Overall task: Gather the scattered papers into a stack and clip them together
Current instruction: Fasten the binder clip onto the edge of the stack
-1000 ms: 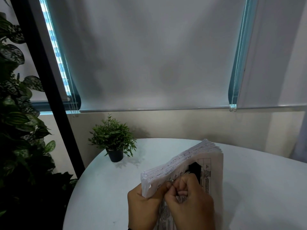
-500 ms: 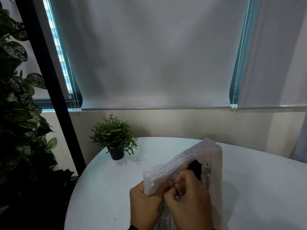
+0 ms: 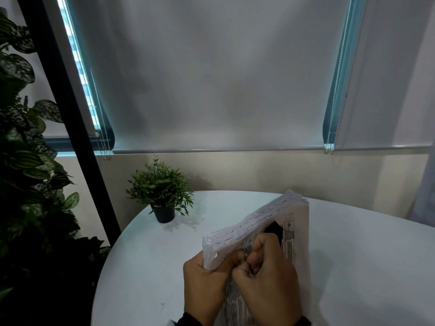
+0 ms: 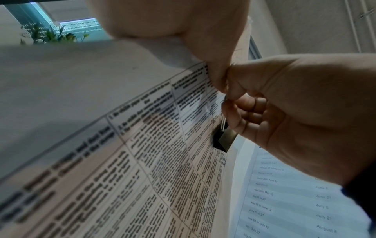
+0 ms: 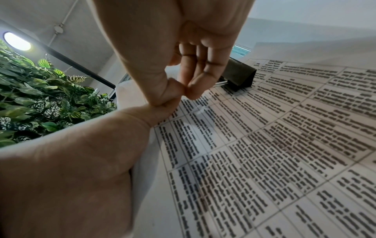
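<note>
A thick stack of printed papers [image 3: 270, 215] is held tilted on edge above the white round table [image 3: 364, 255]. A black binder clip [image 3: 274, 229] sits on the stack's upper edge. My left hand [image 3: 219, 262] grips the stack's near corner, thumb on the printed front sheet. My right hand [image 3: 247, 257] pinches the clip's wire handle between thumb and forefinger, right beside the left thumb. In the left wrist view the clip [image 4: 223, 138] bites the page edge under the right hand [image 4: 284, 104]. The right wrist view shows the clip [image 5: 240, 75] behind the pinching fingertips [image 5: 191, 91].
A small potted plant [image 3: 162, 191] stands at the table's far left edge. Leafy foliage [image 3: 26, 184] and a black post [image 3: 70, 109] fill the left side. A lowered grey blind [image 3: 211, 78] covers the window beyond the table.
Both hands keep the same hold on stack and clip handle. The stack and hands have shifted only slightly in the view.
</note>
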`<act>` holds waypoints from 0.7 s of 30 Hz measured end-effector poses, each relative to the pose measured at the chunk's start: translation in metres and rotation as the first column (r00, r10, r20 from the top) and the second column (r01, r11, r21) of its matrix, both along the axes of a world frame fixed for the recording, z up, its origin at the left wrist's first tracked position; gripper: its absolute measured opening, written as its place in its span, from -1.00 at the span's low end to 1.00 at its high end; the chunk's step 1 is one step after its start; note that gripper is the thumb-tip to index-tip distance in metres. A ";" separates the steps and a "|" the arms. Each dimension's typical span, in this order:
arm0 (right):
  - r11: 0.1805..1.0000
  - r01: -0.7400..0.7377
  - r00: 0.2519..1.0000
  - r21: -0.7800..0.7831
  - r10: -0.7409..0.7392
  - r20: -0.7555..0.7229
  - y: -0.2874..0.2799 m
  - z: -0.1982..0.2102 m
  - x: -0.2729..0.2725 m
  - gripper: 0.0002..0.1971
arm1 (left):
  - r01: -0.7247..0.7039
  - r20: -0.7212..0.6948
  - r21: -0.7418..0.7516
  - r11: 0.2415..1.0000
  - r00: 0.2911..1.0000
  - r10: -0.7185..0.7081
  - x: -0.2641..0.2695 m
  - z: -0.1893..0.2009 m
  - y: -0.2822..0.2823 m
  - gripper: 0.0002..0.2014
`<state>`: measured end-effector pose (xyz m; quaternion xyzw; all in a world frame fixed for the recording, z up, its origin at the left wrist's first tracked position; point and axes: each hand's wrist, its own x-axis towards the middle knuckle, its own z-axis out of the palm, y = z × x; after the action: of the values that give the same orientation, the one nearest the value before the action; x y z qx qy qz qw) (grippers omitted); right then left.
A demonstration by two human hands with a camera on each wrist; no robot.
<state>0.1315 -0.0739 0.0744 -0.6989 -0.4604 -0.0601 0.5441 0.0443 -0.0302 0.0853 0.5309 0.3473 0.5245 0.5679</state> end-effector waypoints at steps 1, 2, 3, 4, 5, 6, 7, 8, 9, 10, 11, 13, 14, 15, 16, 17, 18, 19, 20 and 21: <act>1.000 0.000 1.000 0.002 0.000 0.003 0.000 -0.001 0.000 -0.42 | -0.003 -0.003 -0.003 1.000 1.000 0.003 0.000 0.001 0.000 -0.80; 1.000 0.002 1.000 0.001 -0.002 0.007 0.000 -0.001 0.000 -0.42 | -0.005 -0.008 -0.003 1.000 1.000 0.005 0.000 0.002 0.000 -0.78; 1.000 0.007 1.000 -0.002 -0.007 0.010 0.000 -0.001 0.000 -0.42 | -0.004 -0.015 0.001 1.000 1.000 0.004 0.000 0.002 -0.001 -0.77; 1.000 0.010 1.000 -0.006 -0.010 0.011 0.000 -0.001 0.000 -0.43 | -0.001 -0.018 0.010 1.000 1.000 0.002 0.000 0.003 -0.001 -0.76; 1.000 0.011 1.000 -0.009 -0.010 0.013 0.000 -0.002 0.000 -0.43 | 0.002 -0.017 0.019 1.000 1.000 -0.002 0.000 0.003 -0.001 -0.74; 1.000 0.008 1.000 -0.011 -0.008 0.015 0.000 -0.001 0.000 -0.43 | 0.005 -0.013 0.027 1.000 1.000 -0.005 -0.001 0.003 -0.002 -0.73; 1.000 0.008 1.000 -0.008 -0.008 0.021 -0.001 -0.001 -0.001 -0.43 | 0.006 -0.011 0.033 0.999 1.000 -0.005 -0.002 0.004 -0.002 -0.73; 1.000 0.014 1.000 -0.002 -0.014 0.027 -0.001 0.000 -0.001 -0.42 | 0.006 -0.011 0.035 0.999 1.000 -0.005 -0.002 0.004 -0.002 -0.74; 1.000 0.024 0.999 0.006 -0.024 0.030 -0.002 0.000 -0.002 -0.41 | 0.006 -0.011 0.031 1.000 1.000 -0.005 -0.002 0.005 -0.003 -0.75; 0.999 0.035 0.999 0.007 -0.035 0.030 -0.002 0.001 -0.002 -0.40 | 0.009 -0.006 0.026 1.000 1.000 -0.009 -0.002 0.005 -0.003 -0.76; 0.999 0.039 0.999 0.002 -0.039 0.030 -0.002 0.001 -0.003 -0.39 | 0.013 0.001 0.020 1.000 1.000 -0.013 -0.002 0.006 -0.004 -0.77; 0.999 0.043 0.999 0.005 -0.043 0.034 -0.003 0.003 -0.004 -0.40 | 0.021 0.006 0.021 1.000 1.000 -0.021 -0.003 0.008 -0.005 -0.74; 0.999 0.047 0.998 0.014 -0.048 0.037 -0.004 0.003 -0.005 -0.39 | 0.022 0.004 0.027 0.999 1.000 -0.022 -0.003 0.009 -0.005 -0.73; 0.999 0.050 0.998 0.020 -0.050 0.038 -0.005 0.003 -0.005 -0.38 | 0.020 0.001 0.031 0.999 1.000 -0.020 -0.003 0.010 -0.006 -0.72; 0.999 0.052 0.998 0.016 -0.052 0.033 -0.006 0.004 -0.006 -0.38 | 0.019 0.000 0.035 0.999 1.000 -0.019 -0.003 0.011 -0.006 -0.71; 0.999 0.050 0.998 0.004 -0.050 0.027 -0.006 0.005 -0.006 -0.39 | 0.017 0.001 0.038 0.999 1.000 -0.017 -0.004 0.012 -0.007 -0.70; 0.999 0.042 0.999 -0.008 -0.042 0.024 -0.007 0.006 -0.006 -0.39 | 0.016 0.002 0.044 0.999 1.000 -0.016 -0.003 0.012 -0.007 -0.69; 0.999 0.033 0.999 -0.011 -0.033 0.022 -0.008 0.006 -0.005 -0.41 | 0.012 0.002 0.048 0.999 1.000 -0.012 -0.003 0.012 -0.007 -0.67; 1.000 0.022 1.000 -0.019 -0.022 0.005 -0.011 0.008 -0.004 -0.43 | 0.007 0.002 0.056 0.998 1.000 -0.007 -0.003 0.011 -0.007 -0.64; 1.000 -0.002 1.000 -0.030 0.001 -0.028 -0.015 0.011 -0.005 -0.45 | -0.001 0.003 0.057 0.998 1.000 0.001 -0.003 0.011 -0.006 -0.62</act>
<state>0.1266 -0.0890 0.0855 -0.7074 -0.4541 -0.0427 0.5399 0.0413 -0.0362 0.0965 0.5458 0.3315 0.5354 0.5527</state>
